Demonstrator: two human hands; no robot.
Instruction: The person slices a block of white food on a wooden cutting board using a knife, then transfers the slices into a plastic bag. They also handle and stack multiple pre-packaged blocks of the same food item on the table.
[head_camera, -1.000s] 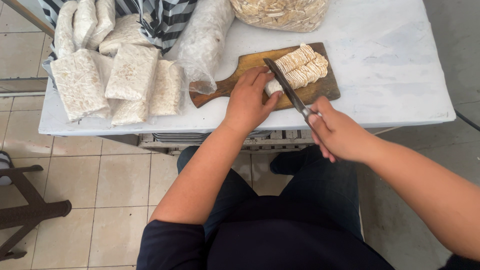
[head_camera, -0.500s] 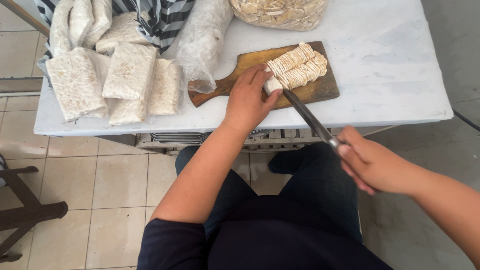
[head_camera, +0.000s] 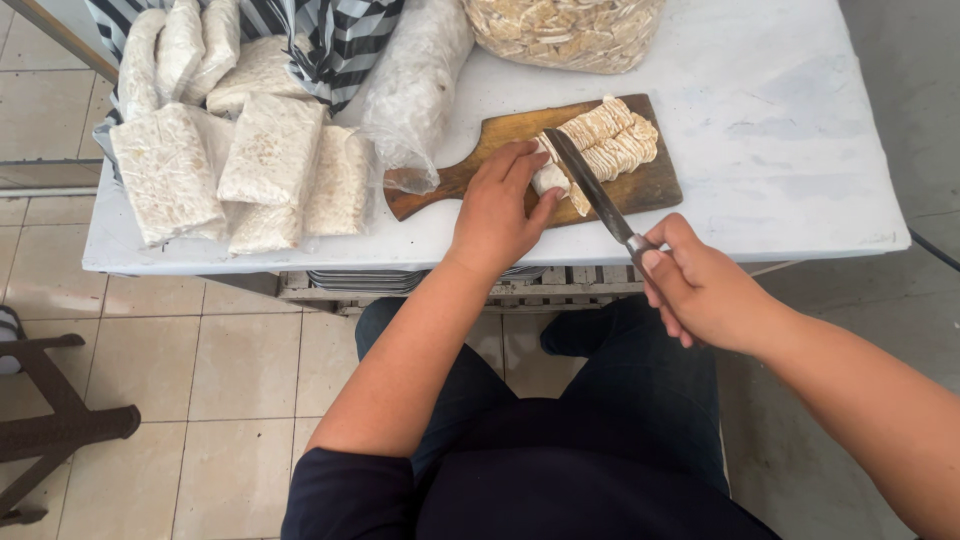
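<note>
Nearest the body, the right hand is wrapped tight around the handle of a knife, the blade angled up and away across the cutting board. A little farther out, the left hand lies on the board with its fingers curled onto the end of a pale block of tempeh, pinning it just beside the blade. That closeness is the main hazard, as I judge it: the fingertips sit right at the cutting line, so a blade that skids on the soft, crumbly block or a stroke drawn too fast could catch them. The piece under the fingers is small, and it could tip or squirt sideways under pressure, taking the steadying grip with it. Beyond the blade, the cut slices lean in a loose row and could topple off the board's far edge if nudged. The board itself rests near the front rim of the white worktop; a hard push might slide it. Farther left, bagged blocks are stacked at the worktop's edge, some overhanging, and could slip to the floor.
</note>
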